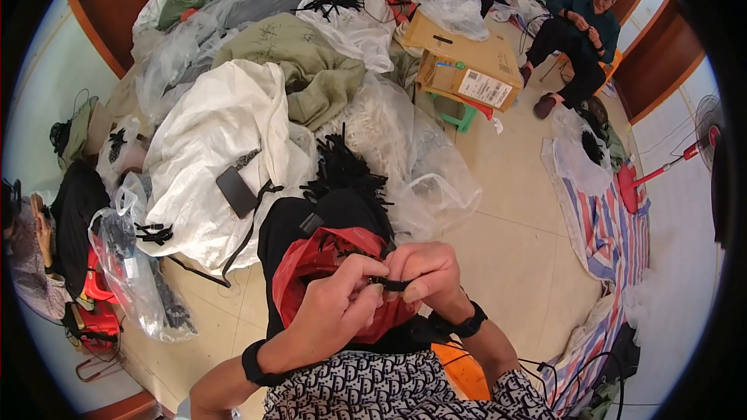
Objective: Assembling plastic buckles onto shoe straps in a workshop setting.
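Observation:
Over my lap, my left hand (pixel 336 301) and my right hand (pixel 429 274) meet, both pinching a short black strap (pixel 394 285). A small dark piece on the strap sits between my fingertips, too small to make out. Under my hands a red plastic bag (pixel 294 271) lies open on my lap, with black pieces inside it. Just beyond my knees is a heap of black straps (pixel 346 169). A dark flat rectangular object (pixel 237 192) rests on a white sack (pixel 226 120) to the left of it.
Olive cloth bundles (pixel 299 62) and clear plastic bags (pixel 428 179) pile up ahead. A cardboard box (pixel 467 62) stands on a green stool (pixel 457 113). Striped sheeting (pixel 595 225) and a red fan (pixel 634 187) are at right. A seated person (pixel 580 39) works at far right; others sit nearby.

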### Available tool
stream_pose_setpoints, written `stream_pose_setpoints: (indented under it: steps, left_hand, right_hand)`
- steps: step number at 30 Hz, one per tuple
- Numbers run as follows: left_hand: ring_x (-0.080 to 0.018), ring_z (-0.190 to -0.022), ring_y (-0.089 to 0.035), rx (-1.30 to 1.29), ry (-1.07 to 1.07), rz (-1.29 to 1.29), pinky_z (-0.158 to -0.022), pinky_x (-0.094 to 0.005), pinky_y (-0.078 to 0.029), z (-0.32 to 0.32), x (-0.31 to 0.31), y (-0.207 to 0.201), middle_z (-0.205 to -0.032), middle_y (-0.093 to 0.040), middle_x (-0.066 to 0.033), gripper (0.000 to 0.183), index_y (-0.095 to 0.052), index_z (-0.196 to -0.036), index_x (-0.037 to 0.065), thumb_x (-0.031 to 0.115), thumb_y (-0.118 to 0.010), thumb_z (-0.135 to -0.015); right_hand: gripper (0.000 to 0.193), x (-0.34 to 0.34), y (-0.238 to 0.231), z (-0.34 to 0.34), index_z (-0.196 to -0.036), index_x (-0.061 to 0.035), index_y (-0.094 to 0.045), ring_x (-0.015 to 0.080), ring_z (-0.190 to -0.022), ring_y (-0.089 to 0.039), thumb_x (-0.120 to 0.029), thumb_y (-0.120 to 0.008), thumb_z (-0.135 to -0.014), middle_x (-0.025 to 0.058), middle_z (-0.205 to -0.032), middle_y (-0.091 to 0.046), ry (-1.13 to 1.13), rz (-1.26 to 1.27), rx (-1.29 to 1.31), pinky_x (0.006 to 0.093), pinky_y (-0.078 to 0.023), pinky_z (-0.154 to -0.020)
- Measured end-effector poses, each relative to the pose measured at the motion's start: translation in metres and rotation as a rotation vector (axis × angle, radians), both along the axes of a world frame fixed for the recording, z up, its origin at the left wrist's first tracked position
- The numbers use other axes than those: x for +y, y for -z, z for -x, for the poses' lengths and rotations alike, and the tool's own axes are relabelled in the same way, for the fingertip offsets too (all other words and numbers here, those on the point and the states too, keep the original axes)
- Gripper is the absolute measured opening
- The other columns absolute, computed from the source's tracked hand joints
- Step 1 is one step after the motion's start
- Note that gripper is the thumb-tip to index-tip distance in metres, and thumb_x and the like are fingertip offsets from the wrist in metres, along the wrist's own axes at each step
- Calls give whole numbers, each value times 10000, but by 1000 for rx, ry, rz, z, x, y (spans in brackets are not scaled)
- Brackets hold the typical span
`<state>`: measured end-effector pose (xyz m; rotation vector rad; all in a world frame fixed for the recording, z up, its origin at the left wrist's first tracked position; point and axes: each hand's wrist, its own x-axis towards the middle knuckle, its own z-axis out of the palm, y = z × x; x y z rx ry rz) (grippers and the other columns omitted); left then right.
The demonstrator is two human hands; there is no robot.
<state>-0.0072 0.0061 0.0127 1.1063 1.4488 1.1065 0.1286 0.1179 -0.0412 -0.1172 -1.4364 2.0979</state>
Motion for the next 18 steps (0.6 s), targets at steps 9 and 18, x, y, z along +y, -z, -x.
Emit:
stream_pose_setpoints:
  steps: [9, 18]
  left_hand:
    - [-89, -508, -527, 36, 6, -23, -479, -221, -418, 0, -1, 3, -597, -530, -47, 162, -463, -981, 21, 31, -468, -819]
    - [-176, -532, -560, 144, -3, -48, -503, -263, -431, 1, 1, 4, -624, -536, -103, 162, -489, -949, 22, 29, -491, -786]
  right_hand:
    - [102, 0, -1, -4, -585, 29, -583, 155, -618, -523, -30, -666, -589, 96, -660, -568, 4, -68, -48, 240, -402, -565]
    - [159, 5, -10, -4, -582, 24, -565, 176, -599, -544, -61, -699, -575, 90, -654, -572, 75, -400, -90, 254, -413, -527]
